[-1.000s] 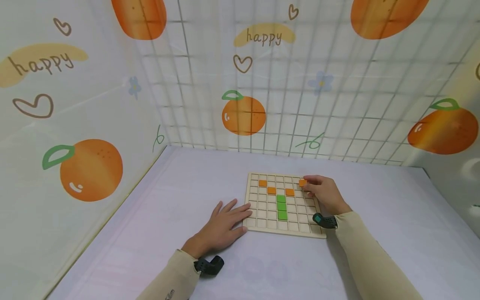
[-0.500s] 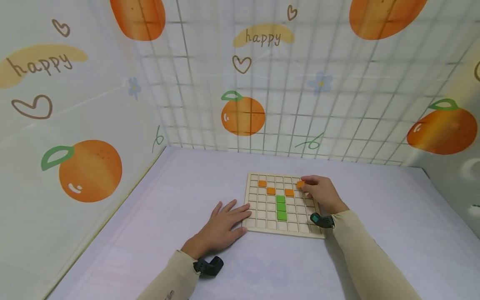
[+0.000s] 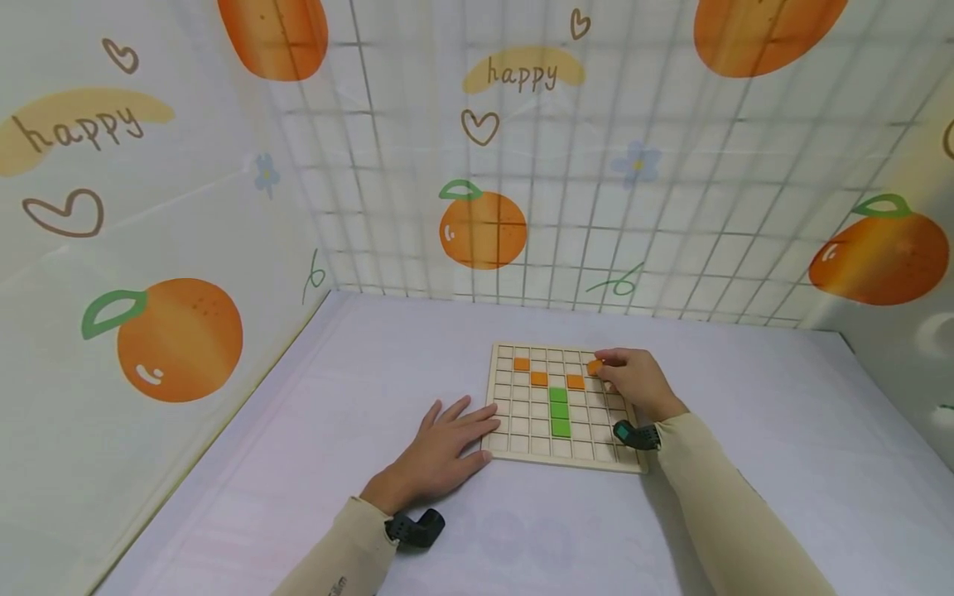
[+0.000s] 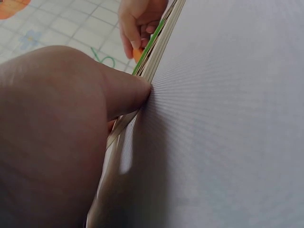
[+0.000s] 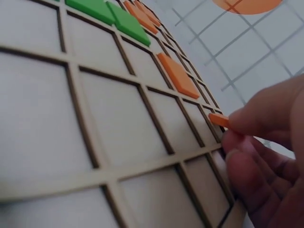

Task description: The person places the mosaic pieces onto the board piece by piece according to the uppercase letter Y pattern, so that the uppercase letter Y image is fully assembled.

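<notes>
A wooden grid board (image 3: 522, 430) lies flat on the table. My right hand (image 3: 633, 382) pinches an orange square tile (image 5: 219, 119) between thumb and fingers, over a cell near the board's far right corner; the tile is tilted in the right wrist view. Three other orange tiles (image 3: 575, 382) sit in cells toward the back, and three green tiles (image 3: 559, 411) form a column in the middle. My left hand (image 3: 440, 451) lies with fingers spread at the board's left edge. In the left wrist view its thumb (image 4: 128, 90) touches the board's side.
The board stands on a pale table (image 3: 358, 356). Behind it rises a white grid wall (image 3: 566, 223) under a sheet printed with oranges and words. A similar printed sheet (image 3: 67, 257) borders the left side.
My right hand has shifted slightly to the left with the orange tile, which now looks more tilted. The left hand has stayed in place.
</notes>
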Demonstrator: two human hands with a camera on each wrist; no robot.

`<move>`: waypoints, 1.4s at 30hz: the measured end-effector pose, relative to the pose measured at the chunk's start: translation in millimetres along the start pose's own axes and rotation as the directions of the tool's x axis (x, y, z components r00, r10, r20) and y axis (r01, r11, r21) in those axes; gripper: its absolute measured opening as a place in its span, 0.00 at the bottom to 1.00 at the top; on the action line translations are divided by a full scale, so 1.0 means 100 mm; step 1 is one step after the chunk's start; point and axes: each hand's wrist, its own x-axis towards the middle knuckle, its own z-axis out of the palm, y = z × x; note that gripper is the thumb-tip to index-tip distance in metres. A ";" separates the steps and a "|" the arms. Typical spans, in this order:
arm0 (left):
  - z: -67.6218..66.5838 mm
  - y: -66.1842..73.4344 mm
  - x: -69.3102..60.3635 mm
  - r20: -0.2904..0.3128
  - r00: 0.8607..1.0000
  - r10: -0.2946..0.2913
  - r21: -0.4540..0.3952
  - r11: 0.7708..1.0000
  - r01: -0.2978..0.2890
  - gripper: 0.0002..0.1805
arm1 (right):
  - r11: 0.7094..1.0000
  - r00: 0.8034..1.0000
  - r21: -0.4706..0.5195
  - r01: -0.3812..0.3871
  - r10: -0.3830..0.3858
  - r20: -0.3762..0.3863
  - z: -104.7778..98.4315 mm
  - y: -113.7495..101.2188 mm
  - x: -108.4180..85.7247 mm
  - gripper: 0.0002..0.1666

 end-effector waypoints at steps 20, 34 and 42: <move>0.00 -0.01 0.00 -0.008 1.000 0.014 0.010 1.000 -0.014 0.28 | 0.993 0.997 -0.119 0.021 -0.011 0.079 -0.03 -0.06 0.00 0.25; 0.00 0.00 0.00 0.001 1.000 -0.002 0.005 1.000 0.002 0.28 | 0.973 0.999 -0.227 0.045 -0.037 0.037 0.05 -0.08 0.01 0.24; 0.00 0.00 0.01 0.002 1.000 -0.007 0.006 1.000 0.007 0.28 | 0.968 0.999 -0.246 0.040 -0.032 0.035 0.06 -0.10 -0.01 0.24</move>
